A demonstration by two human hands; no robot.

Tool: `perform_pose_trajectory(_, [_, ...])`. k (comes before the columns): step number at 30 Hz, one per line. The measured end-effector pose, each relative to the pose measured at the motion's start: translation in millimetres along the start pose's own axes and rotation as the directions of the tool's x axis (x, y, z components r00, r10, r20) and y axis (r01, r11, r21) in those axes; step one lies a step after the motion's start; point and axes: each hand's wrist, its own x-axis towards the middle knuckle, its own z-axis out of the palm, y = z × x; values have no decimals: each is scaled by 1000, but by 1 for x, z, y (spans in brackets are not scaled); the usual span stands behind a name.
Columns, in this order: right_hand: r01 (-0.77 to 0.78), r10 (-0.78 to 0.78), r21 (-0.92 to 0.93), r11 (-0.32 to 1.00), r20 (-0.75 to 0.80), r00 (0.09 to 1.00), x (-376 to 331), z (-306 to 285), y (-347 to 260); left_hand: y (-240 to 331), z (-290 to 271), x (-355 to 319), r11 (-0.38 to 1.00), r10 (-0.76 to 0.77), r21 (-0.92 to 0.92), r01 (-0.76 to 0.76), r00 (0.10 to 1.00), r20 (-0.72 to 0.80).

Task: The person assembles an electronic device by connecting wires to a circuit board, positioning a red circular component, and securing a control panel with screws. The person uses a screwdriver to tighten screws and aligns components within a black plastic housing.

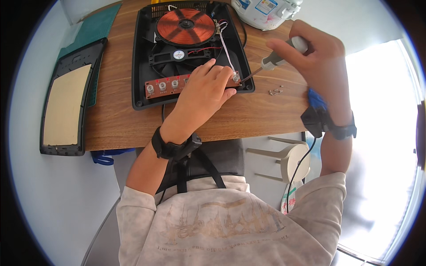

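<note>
An opened induction cooker base point(138, 62) with a black housing lies on the wooden table. Across its near end runs a narrow brown circuit board point(165, 87) with several round buttons. My left hand point(202, 91) rests over the board's right half, fingers stretched out and hiding part of it. In my right hand point(321, 55) is a screwdriver point(274, 60) with a grey and white handle. It slants down to the left, its tip at the board's right end. Whether a screw sits under the tip is too small to tell.
A copper coil point(186, 26) and a fan bracket point(179, 55) sit inside the housing. Several small screws point(276, 92) lie to the right. A black panel point(73, 97) leans over the table's left edge by a green mat point(95, 26). A white appliance point(266, 13) stands behind.
</note>
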Motion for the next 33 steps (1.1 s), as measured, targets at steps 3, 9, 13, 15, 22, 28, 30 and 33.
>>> perform_pose_trajectory(3, [-47, 42, -92, 995, -49, 998, -2, 8, -14, 0, 0, 1, 1000, -13, -23, 13, 1000, 8])
perform_pose_trajectory(9, [247, -210, 86, 965, -310, 927, 2, 20, -14, 2, -2, 2, 999, -25, -30, 25, 1000, -4])
perform_pose_trajectory(13, [-16, 150, 565, 825, -191, 970, -12, 27, -19, 3, -1, 2, 999, -31, -28, 30, 1000, -7])
perform_pose_trajectory(15, [-90, 151, 513, 854, -78, 985, -16, 20, -11, 3, -1, 2, 999, -28, -24, 28, 1000, -10])
perform_pose_trajectory(22, [-31, 64, 508, 861, -47, 997, -20, 6, -14, 3, -2, 1, 1000, -26, -15, 26, 1000, -7])
perform_pose_trajectory(28, [-34, 66, 296, 955, -99, 993, -7, 2, -14, 4, -2, 1, 999, -31, -20, 31, 1000, 0])
perform_pose_trajectory(30, [30, -1, 214, 976, -136, 991, -4, 3, -12, 4, -2, 1, 999, -32, -22, 32, 999, 0])
perform_pose_trajectory(33, [-2, 8, 78, 997, -73, 997, -1, 2, -9, 3, -2, 1, 999, -29, -28, 29, 1000, -10])
